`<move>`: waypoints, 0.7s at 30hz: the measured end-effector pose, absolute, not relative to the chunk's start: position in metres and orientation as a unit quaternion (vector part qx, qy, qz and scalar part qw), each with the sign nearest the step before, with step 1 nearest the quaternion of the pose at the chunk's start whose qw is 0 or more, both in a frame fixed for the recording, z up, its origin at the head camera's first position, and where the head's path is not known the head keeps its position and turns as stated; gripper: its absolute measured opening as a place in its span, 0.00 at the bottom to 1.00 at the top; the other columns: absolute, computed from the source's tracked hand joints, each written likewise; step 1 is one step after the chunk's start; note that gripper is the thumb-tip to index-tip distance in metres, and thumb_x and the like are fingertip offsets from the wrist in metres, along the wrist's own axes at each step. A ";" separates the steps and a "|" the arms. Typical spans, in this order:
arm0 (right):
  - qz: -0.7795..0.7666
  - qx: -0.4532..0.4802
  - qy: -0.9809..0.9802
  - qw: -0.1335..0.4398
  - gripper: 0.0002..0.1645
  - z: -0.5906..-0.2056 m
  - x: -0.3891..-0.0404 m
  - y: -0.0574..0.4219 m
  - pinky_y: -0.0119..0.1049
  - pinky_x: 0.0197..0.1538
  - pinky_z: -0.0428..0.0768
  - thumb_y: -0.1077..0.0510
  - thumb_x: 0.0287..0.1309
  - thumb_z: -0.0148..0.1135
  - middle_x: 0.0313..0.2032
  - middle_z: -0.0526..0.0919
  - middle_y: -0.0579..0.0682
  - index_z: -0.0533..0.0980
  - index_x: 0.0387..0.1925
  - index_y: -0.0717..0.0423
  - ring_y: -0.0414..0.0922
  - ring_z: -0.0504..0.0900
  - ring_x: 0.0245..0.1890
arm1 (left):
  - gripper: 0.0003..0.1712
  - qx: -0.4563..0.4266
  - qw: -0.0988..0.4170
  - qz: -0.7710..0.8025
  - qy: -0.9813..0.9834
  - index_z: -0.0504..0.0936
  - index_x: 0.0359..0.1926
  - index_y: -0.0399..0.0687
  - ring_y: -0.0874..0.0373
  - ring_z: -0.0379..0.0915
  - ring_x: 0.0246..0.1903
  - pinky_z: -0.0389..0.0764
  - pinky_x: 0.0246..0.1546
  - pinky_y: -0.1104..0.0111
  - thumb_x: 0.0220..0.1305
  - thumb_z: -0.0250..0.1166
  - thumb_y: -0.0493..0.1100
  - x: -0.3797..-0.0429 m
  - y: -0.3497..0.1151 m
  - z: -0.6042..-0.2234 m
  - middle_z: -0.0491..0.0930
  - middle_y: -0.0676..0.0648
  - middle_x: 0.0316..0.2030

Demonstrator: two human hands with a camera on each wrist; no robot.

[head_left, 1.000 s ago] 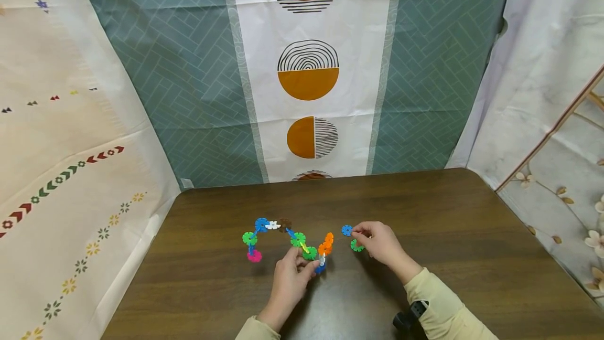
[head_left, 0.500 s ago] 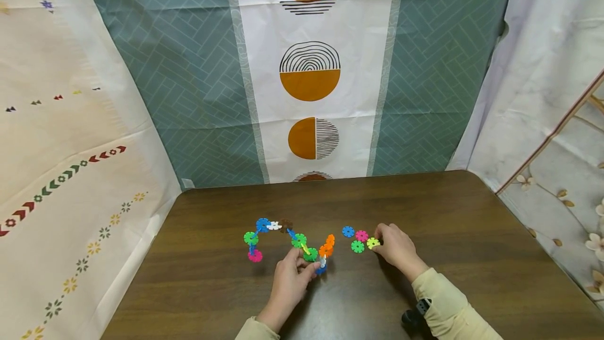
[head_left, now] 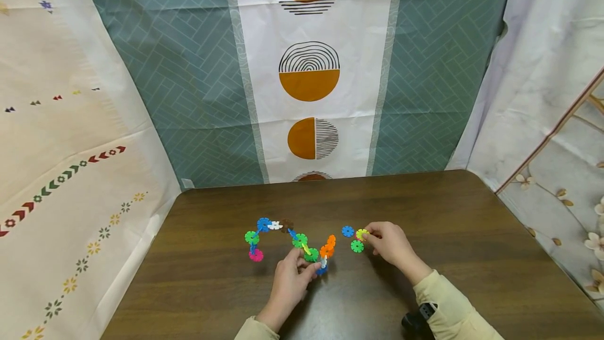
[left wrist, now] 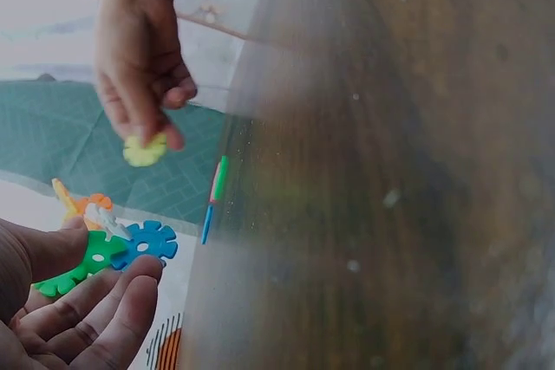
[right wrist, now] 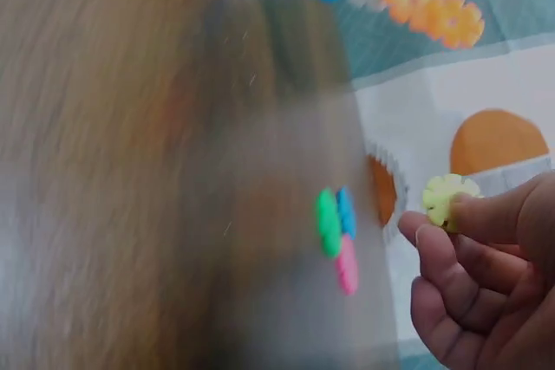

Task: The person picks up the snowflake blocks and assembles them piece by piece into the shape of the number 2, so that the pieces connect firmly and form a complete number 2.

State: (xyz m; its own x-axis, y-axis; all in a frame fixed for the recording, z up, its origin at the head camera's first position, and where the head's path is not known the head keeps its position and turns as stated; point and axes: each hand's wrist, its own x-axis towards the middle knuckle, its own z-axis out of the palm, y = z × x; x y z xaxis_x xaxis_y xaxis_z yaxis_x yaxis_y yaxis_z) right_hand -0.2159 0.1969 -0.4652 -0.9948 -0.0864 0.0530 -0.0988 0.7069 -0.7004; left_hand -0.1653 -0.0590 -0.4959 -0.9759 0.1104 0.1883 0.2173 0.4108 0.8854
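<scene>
My left hand [head_left: 290,280] grips a chain of notched plastic discs near its lower right end, with thumb and fingers round a green disc [left wrist: 106,249] and a blue disc [left wrist: 149,244] beside it. From there the chain runs left through green, brown, white and blue discs to a pink disc [head_left: 256,255]. Its other end rises in orange discs [head_left: 326,251]. My right hand [head_left: 389,243] pinches a yellow disc [right wrist: 447,200] between thumb and fingertips. In the head view that disc overlaps a pink disc [right wrist: 347,266], which it mostly hides.
Loose on the brown table [head_left: 212,298] lie a blue disc [head_left: 347,231] and a green disc [head_left: 357,246], left of my right hand. Patterned cloths hang behind the table and at both sides. A black device [head_left: 415,323] sits at the right sleeve.
The right hand went right to the yellow disc, then lifted it and came back left over the pink one. My left hand stays in place with the chain.
</scene>
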 end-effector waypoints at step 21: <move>0.493 0.191 -0.849 0.009 0.10 -0.446 -0.209 0.170 0.33 0.21 0.74 0.59 0.64 0.62 0.23 0.78 0.43 0.81 0.47 0.53 0.55 0.76 0.19 | 0.13 -0.124 0.030 -0.538 -0.833 0.76 0.39 0.42 0.59 0.81 0.22 0.78 0.24 0.72 0.60 0.71 0.43 -0.164 -0.056 -0.498 0.85 0.49 0.24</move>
